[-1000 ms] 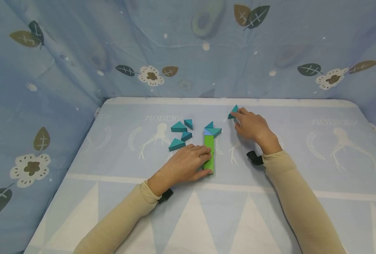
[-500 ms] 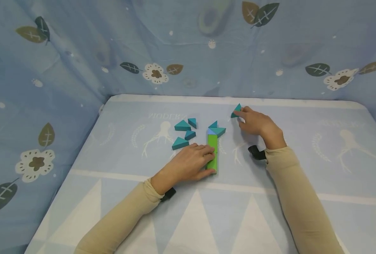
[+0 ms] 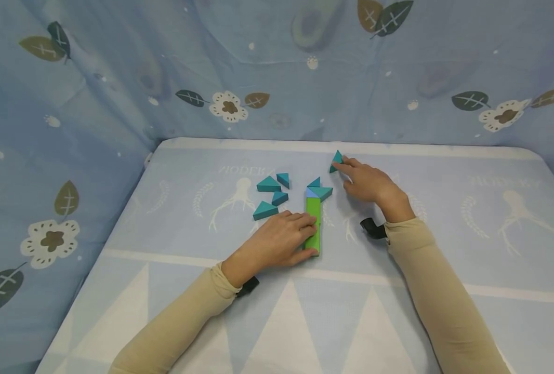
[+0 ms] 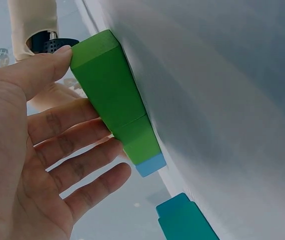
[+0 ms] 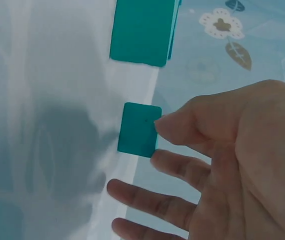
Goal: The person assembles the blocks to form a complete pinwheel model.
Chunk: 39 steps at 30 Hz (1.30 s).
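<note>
My left hand (image 3: 277,239) rests its fingertips and thumb along two green blocks (image 4: 110,82) lined up end to end on the table. Its fingers look fairly straight in the left wrist view. A light blue triangular piece (image 3: 311,192) meets the far end of the green row. Against it lie a teal triangular block (image 3: 324,192) and a smaller teal triangle (image 3: 314,183). Further back and to the right, my right hand (image 3: 370,184) pinches another teal triangular block (image 5: 140,130) between thumb and forefinger, the other fingers spread out.
Several loose teal triangular blocks (image 3: 269,184) lie left of the green row, just beyond my left hand. The table (image 3: 445,249) has a pale patterned cover. Behind it hangs a blue patterned curtain (image 3: 277,67) along the back edge.
My right hand has moved a little left with the teal triangular block, which has turned slightly. The left hand stays on the green blocks. The head view has shifted slightly.
</note>
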Each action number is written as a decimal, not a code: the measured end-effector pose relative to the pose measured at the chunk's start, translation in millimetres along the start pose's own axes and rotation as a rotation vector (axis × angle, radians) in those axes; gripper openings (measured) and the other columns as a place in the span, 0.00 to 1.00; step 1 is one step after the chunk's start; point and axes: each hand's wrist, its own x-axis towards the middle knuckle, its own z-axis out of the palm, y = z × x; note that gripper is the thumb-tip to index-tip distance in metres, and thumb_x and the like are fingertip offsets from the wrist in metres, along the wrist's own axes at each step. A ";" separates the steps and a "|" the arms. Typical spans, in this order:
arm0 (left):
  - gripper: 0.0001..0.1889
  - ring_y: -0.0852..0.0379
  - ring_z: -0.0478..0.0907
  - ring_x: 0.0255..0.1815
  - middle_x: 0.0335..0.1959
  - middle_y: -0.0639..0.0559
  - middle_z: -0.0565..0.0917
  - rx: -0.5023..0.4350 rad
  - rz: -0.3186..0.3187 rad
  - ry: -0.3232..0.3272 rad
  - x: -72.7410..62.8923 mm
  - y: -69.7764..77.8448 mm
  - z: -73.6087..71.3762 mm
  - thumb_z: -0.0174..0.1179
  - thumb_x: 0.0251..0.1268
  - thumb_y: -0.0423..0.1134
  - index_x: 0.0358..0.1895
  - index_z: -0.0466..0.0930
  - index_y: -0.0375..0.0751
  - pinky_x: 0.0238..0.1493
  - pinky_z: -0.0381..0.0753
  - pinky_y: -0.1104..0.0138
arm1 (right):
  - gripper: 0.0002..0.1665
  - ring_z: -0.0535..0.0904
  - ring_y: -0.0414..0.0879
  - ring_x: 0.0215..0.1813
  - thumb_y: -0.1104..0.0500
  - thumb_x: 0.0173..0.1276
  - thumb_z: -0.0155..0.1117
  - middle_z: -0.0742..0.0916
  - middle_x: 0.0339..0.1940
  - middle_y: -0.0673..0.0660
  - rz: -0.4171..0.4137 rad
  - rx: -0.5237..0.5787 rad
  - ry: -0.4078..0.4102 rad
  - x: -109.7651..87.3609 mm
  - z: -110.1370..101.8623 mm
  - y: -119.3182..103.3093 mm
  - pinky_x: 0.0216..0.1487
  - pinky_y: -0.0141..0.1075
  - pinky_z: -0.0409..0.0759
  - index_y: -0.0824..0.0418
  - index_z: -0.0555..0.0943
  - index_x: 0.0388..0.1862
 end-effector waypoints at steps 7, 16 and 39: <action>0.25 0.54 0.80 0.57 0.56 0.51 0.83 -0.012 -0.001 0.007 -0.3 -0.2 0.2 0.60 0.65 0.60 0.53 0.84 0.44 0.54 0.79 0.63 | 0.32 0.57 0.68 0.76 0.60 0.77 0.43 0.55 0.81 0.62 -0.038 -0.002 0.043 4.1 7.9 -7.5 0.66 0.65 0.65 0.55 0.57 0.79; 0.25 0.54 0.80 0.58 0.57 0.51 0.83 -0.004 -0.004 0.008 -0.2 -0.1 -0.8 0.59 0.66 0.60 0.53 0.84 0.44 0.55 0.79 0.63 | 0.31 0.58 0.67 0.76 0.53 0.80 0.44 0.56 0.81 0.60 -0.061 -0.005 0.069 8.0 15.4 -15.8 0.68 0.65 0.63 0.55 0.59 0.78; 0.26 0.53 0.79 0.60 0.58 0.51 0.82 -0.006 -0.011 -0.010 -0.1 -0.4 -0.5 0.59 0.66 0.60 0.54 0.84 0.43 0.58 0.79 0.62 | 0.33 0.57 0.65 0.76 0.52 0.79 0.47 0.57 0.80 0.63 -0.120 -0.045 0.100 9.2 21.9 -22.3 0.72 0.62 0.59 0.59 0.58 0.78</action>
